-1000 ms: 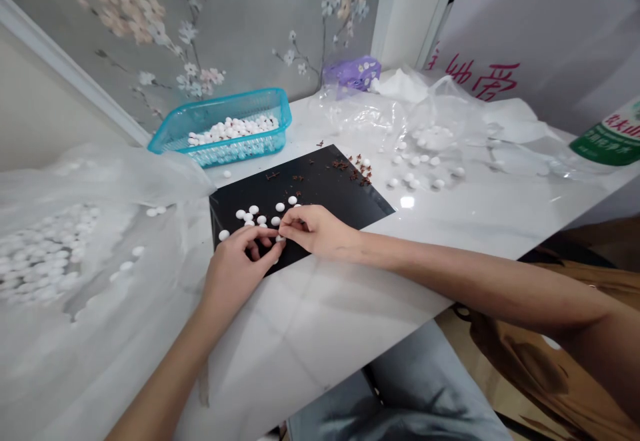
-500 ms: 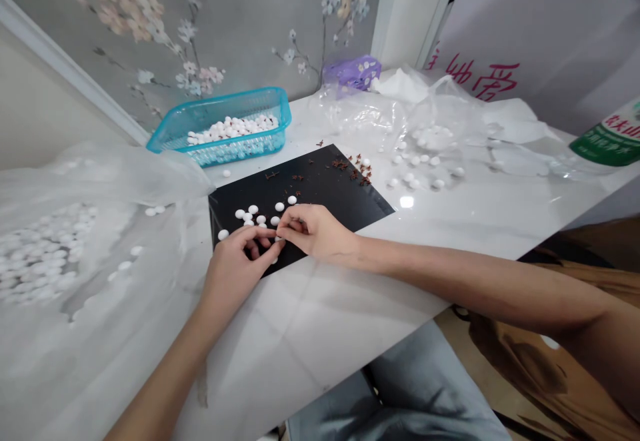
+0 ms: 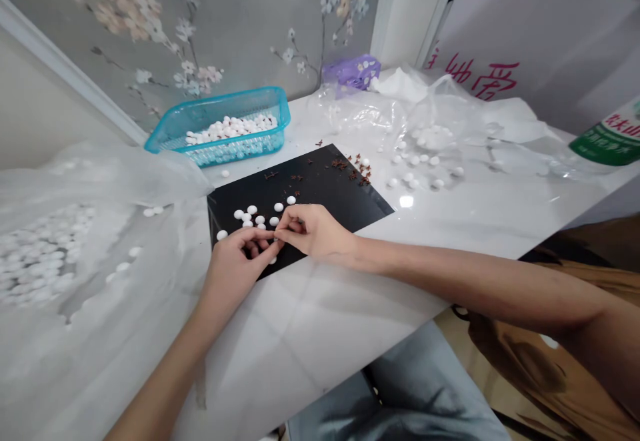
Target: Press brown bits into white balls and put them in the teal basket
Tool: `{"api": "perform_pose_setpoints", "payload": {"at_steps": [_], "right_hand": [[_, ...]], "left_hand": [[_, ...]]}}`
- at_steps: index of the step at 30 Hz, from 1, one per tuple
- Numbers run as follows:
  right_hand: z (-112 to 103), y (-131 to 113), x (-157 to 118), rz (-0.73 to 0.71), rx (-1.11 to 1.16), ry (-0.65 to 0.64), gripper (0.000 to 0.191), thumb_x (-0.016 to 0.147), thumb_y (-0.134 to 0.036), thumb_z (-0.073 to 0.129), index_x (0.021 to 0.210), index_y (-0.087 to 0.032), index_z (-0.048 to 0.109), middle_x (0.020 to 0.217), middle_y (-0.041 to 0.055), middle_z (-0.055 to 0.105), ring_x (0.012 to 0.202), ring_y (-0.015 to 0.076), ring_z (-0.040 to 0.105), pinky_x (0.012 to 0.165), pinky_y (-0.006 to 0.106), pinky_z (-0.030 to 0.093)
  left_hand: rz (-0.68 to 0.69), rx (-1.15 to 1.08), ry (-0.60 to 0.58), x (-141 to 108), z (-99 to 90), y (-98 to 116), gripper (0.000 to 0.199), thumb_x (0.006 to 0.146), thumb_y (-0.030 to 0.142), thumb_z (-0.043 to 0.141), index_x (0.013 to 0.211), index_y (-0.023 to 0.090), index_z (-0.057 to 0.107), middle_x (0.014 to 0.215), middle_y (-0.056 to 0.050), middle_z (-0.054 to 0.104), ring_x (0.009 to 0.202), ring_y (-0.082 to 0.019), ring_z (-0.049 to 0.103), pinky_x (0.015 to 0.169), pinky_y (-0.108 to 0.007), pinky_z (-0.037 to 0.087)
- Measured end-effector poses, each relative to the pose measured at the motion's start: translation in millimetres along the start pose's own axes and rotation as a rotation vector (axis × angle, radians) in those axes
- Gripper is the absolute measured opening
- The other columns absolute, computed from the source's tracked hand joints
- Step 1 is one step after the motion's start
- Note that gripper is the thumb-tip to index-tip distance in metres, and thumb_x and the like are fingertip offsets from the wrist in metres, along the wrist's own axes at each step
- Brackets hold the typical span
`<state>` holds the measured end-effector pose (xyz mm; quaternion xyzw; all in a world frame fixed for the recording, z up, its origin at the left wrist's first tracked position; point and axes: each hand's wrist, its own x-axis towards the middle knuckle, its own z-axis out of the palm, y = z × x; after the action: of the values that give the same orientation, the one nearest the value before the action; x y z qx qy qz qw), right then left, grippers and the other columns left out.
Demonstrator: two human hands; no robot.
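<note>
My left hand [image 3: 237, 254] is closed over the front of a black board [image 3: 345, 194], its thumb and index finger pinched round a small white piece that is mostly hidden. Meeting it there, my right hand [image 3: 315, 229] has thumb and index finger pressed together; whatever they hold is too small to make out. Several white oval pieces [image 3: 279, 207] lie on the board just beyond my fingers. Small brown star-shaped bits [image 3: 364, 173] are scattered along the board's far right edge, with a few more near its middle.
A blue plastic basket [image 3: 285, 114] of white pieces stands behind the board. At left, a clear plastic bag [image 3: 125, 181] spreads beside many white pieces [image 3: 45, 251]. More plastic wrapping [image 3: 370, 117], a purple packet [image 3: 357, 71] and a green-labelled bottle [image 3: 610, 141] are on the right.
Both hands stay together in almost the same place, with only a tiny shift at the fingertips. The whole view has moved very slightly.
</note>
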<state>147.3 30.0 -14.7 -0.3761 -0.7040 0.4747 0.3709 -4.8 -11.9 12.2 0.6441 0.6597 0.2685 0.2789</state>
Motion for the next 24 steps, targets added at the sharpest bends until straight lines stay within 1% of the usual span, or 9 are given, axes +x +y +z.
{"api": "perform_pose_setpoints", "payload": {"at_steps": [5, 10, 15, 19, 21, 23, 24], "right_hand": [[-1.7, -2.7, 2.0, 0.035, -0.013, -0.01, 0.013, 0.073, -0.015, 0.06, 0.062, -0.014, 0.053, 0.051, -0.0081, 0.033, 0.05, 0.0053, 0.028, 0.05, 0.022, 0.024], [-2.1, -3.6, 5.2, 0.086, -0.016, 0.003, 0.013, 0.071, -0.016, 0.063, 0.062, -0.015, 0.053, 0.052, -0.0078, 0.036, 0.05, 0.0059, 0.029, 0.05, 0.023, 0.024], [1.7, 1.5, 6.8, 0.053, -0.019, 0.008, 0.013, 0.07, -0.011, 0.06, 0.061, -0.015, 0.051, 0.049, -0.0089, 0.034, 0.049, 0.0052, 0.029, 0.05, 0.021, 0.026], [0.6, -1.9, 5.1, 0.074, 0.027, 0.039, 0.013, 0.07, -0.016, 0.063, 0.062, -0.015, 0.054, 0.049, -0.0085, 0.035, 0.049, 0.0053, 0.032, 0.05, 0.021, 0.028], [-4.7, -11.1, 1.3, 0.095, 0.083, 0.097, 0.013, 0.07, -0.021, 0.065, 0.065, -0.015, 0.055, 0.051, -0.0074, 0.038, 0.05, 0.0059, 0.035, 0.05, 0.021, 0.029], [-12.4, -24.4, -4.1, 0.074, 0.139, 0.202, 0.017, 0.075, -0.03, 0.063, 0.071, -0.014, 0.057, 0.058, -0.0042, 0.046, 0.053, 0.0071, 0.04, 0.05, 0.021, 0.033], [-16.4, -31.6, -6.4, 0.045, 0.169, 0.292, 0.023, 0.079, -0.037, 0.059, 0.075, -0.014, 0.057, 0.064, -0.0014, 0.052, 0.056, 0.0082, 0.044, 0.052, 0.022, 0.036]], "left_hand": [[-0.006, -0.006, -0.016, 0.1, -0.6, 0.6, 0.023, 0.072, 0.04, 0.061, 0.075, 0.018, 0.067, 0.06, 0.0, 0.057, 0.056, -0.011, 0.047, 0.05, -0.024, 0.035], [-0.008, -0.022, -0.011, 0.2, -0.4, -0.1, 0.028, 0.068, 0.045, 0.064, 0.077, 0.018, 0.068, 0.061, 0.0, 0.056, 0.056, -0.012, 0.046, 0.05, -0.024, 0.035], [-0.001, -0.028, -0.008, 1.4, -0.7, -2.5, 0.026, 0.069, 0.041, 0.064, 0.077, 0.017, 0.068, 0.06, 0.0, 0.056, 0.056, -0.012, 0.046, 0.05, -0.023, 0.034], [0.01, -0.023, -0.016, 3.1, -2.1, -4.7, 0.025, 0.07, 0.04, 0.064, 0.076, 0.016, 0.068, 0.063, 0.0, 0.057, 0.055, -0.011, 0.045, 0.049, -0.023, 0.034], [0.022, -0.019, -0.022, 3.4, -3.0, -6.2, 0.026, 0.07, 0.041, 0.064, 0.078, 0.016, 0.069, 0.063, -0.001, 0.058, 0.054, -0.011, 0.045, 0.049, -0.023, 0.034], [0.024, -0.022, -0.018, 2.7, -3.7, -8.5, 0.027, 0.07, 0.041, 0.064, 0.079, 0.017, 0.07, 0.063, -0.001, 0.059, 0.054, -0.011, 0.046, 0.05, -0.024, 0.035], [0.024, -0.028, -0.009, 2.1, -3.9, -9.9, 0.027, 0.07, 0.042, 0.064, 0.08, 0.017, 0.07, 0.064, -0.001, 0.059, 0.054, -0.011, 0.046, 0.05, -0.024, 0.036]]}}
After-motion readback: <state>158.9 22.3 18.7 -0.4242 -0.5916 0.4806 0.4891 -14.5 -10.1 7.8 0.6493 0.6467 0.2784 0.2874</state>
